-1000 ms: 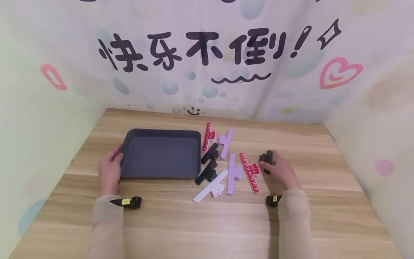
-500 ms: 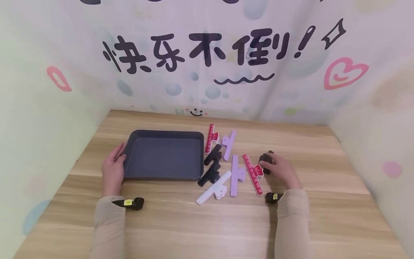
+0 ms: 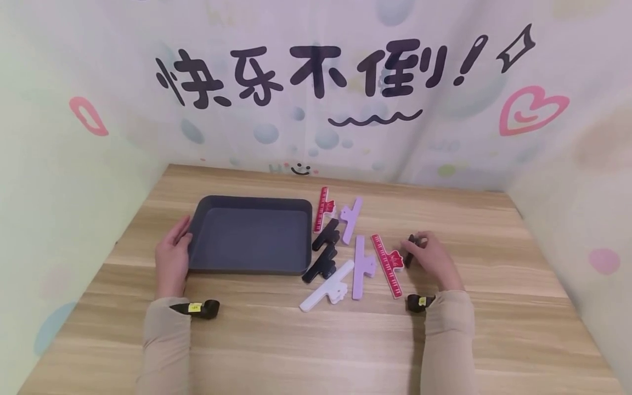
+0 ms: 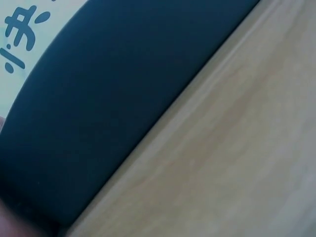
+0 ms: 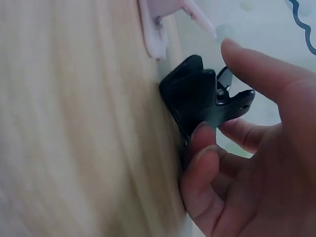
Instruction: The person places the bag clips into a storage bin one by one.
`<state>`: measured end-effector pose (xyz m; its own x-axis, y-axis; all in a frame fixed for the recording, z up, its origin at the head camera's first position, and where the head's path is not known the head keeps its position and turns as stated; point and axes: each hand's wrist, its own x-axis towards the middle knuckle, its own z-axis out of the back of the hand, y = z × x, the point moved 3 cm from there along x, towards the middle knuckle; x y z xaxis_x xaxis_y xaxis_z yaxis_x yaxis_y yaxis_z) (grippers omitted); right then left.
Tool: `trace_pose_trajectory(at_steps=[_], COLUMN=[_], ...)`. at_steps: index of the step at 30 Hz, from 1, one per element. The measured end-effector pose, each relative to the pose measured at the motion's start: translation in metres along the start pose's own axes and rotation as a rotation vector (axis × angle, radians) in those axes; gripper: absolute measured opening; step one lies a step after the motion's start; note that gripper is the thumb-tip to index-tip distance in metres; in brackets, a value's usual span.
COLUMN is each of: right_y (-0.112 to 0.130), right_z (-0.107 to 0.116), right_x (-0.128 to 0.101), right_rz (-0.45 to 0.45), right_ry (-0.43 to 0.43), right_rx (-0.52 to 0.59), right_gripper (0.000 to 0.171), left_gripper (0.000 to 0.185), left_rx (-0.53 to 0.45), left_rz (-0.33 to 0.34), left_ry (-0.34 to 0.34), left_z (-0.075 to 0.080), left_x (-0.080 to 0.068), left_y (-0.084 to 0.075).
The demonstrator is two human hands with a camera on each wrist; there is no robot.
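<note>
My left hand point(image 3: 171, 258) holds the left edge of a dark grey tray point(image 3: 305, 241), thumb at its rim. In the left wrist view the tray's outer wall point(image 4: 113, 84) fills the middle, with only blurred bits of fingers at the left border. To the right, my right hand point(image 3: 434, 258) holds a small black clip point(image 3: 411, 253) at the table. In the right wrist view the black clip point(image 5: 192, 94) stands tilted, with curled fingers against its underside and the thumb beside its handle. Closest to that hand lies a red piano-key clip point(image 3: 387, 269).
Between tray and right hand lie a white clip point(image 3: 326, 288), purple clips point(image 3: 359, 269), black clips point(image 3: 322, 264) and another red clip point(image 3: 321, 211). A printed curtain point(image 3: 247, 131) hangs behind the wooden table point(image 3: 296, 351).
My right hand has turned the black clip, which now shows a narrower side. The left hand keeps its hold on the tray. The head view has shifted slightly.
</note>
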<state>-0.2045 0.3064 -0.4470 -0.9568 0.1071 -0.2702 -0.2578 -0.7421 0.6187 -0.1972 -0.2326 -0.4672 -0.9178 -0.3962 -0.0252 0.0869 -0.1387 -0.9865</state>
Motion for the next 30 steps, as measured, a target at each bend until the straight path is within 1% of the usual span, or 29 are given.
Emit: trace_pose_trajectory(at_steps=[3,7,10,12,14,17,19,21,24,26,30], right_y=[0.000,0.000,-0.003,-0.006,-0.009,-0.013,-0.014,-0.015,-0.014,-0.013,-0.008], right_z=[0.001,0.002,0.002,0.002,0.001,0.001,-0.001,-0.003,-0.005,-0.007,-0.012], right_x=[-0.001,-0.002,-0.002,0.000,0.001,0.003,0.004,0.006,0.007,0.007,0.003], right_rz=[-0.013,-0.017,0.010,0.023,0.035,0.016,0.004,-0.013,-0.014,-0.014,0.010], right_ry=[-0.005,-0.036,-0.071,-0.085,-0.100,-0.121,-0.132,-0.146,-0.168,-0.193,-0.268], right_rx=[0.053,0.187,0.247,0.262,0.253,0.274,0.345,0.456,0.652,0.741,0.855], right_gripper=[0.065,0.053,0.047,0.044,0.045,0.046,0.048,0.050,0.055,0.057,0.057], left_gripper=[0.040,0.040,0.040,0.040,0.039,0.038,0.036,0.035,0.033,0.032,0.032], left_rx=[0.001,0.008,0.017,0.011,0.010,0.014,0.034,0.051,0.060,0.058,0.068], left_rz=[0.007,0.006,0.001,0.002,0.000,0.000,0.000,0.004,0.020,0.029,0.039], left_ry=[-0.004,0.001,-0.002,-0.009,-0.012,-0.013,-0.021,-0.030,-0.038,-0.036,-0.039], left_z=[0.000,0.001,0.002,0.002,0.002,0.002,0.002,0.003,0.003,0.003,0.001], left_x=[0.001,0.002,0.003,0.003,0.003,0.002,0.002,0.001,0.000,0.000,0.000], left_y=[-0.001,-0.002,-0.002,-0.002,-0.001,0.000,0.000,-0.001,-0.001,0.000,0.001])
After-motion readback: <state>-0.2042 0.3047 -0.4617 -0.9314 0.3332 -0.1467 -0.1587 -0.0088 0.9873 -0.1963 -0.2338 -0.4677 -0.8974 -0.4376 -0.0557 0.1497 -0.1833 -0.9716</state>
